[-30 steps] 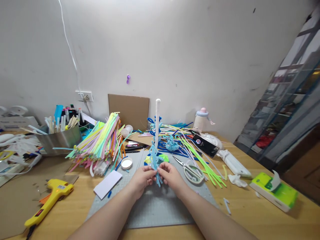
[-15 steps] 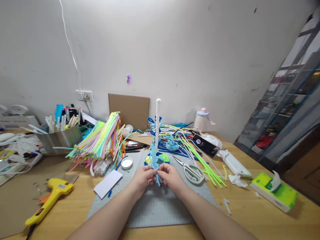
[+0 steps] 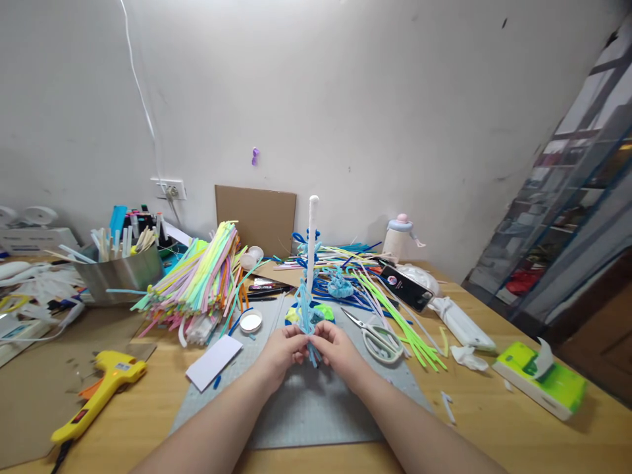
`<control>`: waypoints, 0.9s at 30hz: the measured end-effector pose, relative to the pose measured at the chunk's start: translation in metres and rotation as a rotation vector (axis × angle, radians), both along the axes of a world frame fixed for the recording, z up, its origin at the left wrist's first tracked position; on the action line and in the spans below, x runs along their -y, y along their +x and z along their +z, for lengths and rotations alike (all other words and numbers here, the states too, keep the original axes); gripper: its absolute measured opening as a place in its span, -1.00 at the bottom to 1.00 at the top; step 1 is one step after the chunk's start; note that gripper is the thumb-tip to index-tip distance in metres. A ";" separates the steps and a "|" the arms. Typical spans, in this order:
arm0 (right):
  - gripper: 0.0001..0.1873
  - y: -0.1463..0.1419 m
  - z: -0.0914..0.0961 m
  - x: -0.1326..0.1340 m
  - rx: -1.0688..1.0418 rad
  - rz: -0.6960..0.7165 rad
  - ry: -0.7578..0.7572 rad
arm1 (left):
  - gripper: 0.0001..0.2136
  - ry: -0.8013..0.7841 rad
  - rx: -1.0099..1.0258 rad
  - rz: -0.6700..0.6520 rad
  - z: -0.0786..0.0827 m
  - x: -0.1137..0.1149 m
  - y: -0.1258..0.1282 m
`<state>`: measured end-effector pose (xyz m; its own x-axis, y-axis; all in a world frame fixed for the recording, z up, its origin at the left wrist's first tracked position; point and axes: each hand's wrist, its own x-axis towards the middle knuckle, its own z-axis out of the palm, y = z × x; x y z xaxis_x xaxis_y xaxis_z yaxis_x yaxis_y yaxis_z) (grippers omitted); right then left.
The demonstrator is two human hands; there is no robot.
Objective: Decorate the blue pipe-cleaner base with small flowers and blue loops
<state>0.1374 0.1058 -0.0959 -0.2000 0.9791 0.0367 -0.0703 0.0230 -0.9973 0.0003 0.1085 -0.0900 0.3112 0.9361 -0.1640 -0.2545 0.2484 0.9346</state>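
Note:
My left hand [image 3: 280,351] and my right hand [image 3: 340,349] meet over the grey cutting mat [image 3: 306,408]. Both pinch a small bundle of light blue pipe cleaners [image 3: 306,315]. The bundle stands nearly upright, its loose ends fanning above my fingers and a short tail hanging below them. Just behind it on the mat lie a yellow-green and blue piece [image 3: 323,311] and a white upright post [image 3: 311,240].
A big heap of pastel pipe cleaners [image 3: 197,283] lies to the left, scissors [image 3: 378,339] and green pipe cleaners [image 3: 395,313] to the right. A yellow glue gun [image 3: 99,392], white card [image 3: 214,363], small white lid [image 3: 250,322], phone [image 3: 405,286], metal tub of tools [image 3: 121,270] and green tissue pack [image 3: 540,375] surround the mat.
My hands and the blue bundle stay almost in place; the fingers have shifted slightly around the bundle's lower part.

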 end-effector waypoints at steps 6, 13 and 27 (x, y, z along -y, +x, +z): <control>-0.75 0.000 -0.003 -0.001 -0.007 0.038 0.000 | -0.86 -0.009 0.004 0.000 -0.001 0.001 0.000; -0.80 0.001 -0.006 -0.002 -0.028 0.068 0.026 | -0.87 -0.029 0.008 0.009 0.000 0.000 0.001; -0.67 0.006 -0.005 -0.003 0.008 0.051 0.100 | -0.81 0.069 -0.102 0.050 0.003 0.000 0.001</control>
<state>0.1431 0.1084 -0.1005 -0.2497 0.9593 0.1319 -0.0663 0.1190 -0.9907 0.0017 0.1084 -0.0865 0.2489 0.9601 -0.1272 -0.1675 0.1720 0.9708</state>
